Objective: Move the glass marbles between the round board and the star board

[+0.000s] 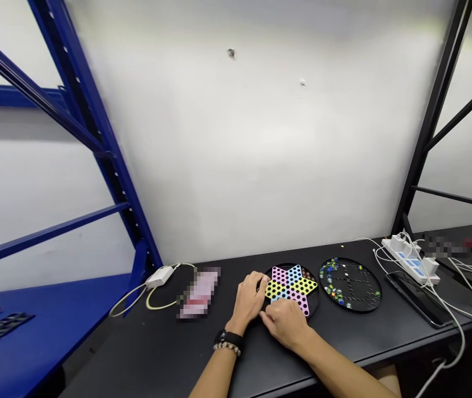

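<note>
The counter [161,354] looks smooth with a soft sheen, the star board [289,284] matt plastic, the marbles [341,302] glossy glass, the phone [418,299] slick and shiny, the blue frame [98,132] painted metal.

Single head cam, worn by the person, looking forward and down along the forearms. Wide field: left hand [249,298] and right hand [289,321] sit low, near center; surface [156,345] spans the bottom, wall [256,149] faces the lens behind.
</note>
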{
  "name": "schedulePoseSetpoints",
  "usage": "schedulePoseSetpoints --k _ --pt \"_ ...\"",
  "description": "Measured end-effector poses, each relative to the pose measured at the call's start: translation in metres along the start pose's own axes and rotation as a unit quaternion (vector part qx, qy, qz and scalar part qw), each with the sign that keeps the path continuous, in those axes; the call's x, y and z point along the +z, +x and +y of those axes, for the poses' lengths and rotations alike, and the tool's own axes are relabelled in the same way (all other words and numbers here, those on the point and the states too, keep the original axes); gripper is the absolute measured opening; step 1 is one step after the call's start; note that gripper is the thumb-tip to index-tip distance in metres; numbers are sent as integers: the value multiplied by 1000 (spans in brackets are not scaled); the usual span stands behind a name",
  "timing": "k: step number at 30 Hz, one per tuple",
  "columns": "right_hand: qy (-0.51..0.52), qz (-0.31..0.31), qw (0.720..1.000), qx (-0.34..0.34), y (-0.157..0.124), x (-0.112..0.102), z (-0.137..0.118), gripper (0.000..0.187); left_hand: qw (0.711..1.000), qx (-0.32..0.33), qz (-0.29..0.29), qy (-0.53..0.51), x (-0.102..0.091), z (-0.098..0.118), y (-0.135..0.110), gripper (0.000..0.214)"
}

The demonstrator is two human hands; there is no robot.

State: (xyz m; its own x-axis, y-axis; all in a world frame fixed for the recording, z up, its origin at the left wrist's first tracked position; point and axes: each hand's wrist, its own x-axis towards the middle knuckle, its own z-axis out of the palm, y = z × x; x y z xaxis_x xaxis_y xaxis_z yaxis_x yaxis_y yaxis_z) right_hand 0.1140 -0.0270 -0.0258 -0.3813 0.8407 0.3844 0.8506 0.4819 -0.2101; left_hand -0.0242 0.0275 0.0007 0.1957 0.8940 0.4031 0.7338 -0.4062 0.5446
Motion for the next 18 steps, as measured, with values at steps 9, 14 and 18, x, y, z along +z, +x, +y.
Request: schedulePoseSetpoints --k 9,14,18 --pt "-24 23 999 -2 -3 -1 -5 24 1000 0 -8 2 1 0 0 39" --pt "-51 50 997 1 -3 -4 -6 14 1000 1 2 -1 0 0 0 37" --pt "-48 56 997 -3 -9 -6 -5 10 1000 -3 -5 3 -2 2 -1 39"
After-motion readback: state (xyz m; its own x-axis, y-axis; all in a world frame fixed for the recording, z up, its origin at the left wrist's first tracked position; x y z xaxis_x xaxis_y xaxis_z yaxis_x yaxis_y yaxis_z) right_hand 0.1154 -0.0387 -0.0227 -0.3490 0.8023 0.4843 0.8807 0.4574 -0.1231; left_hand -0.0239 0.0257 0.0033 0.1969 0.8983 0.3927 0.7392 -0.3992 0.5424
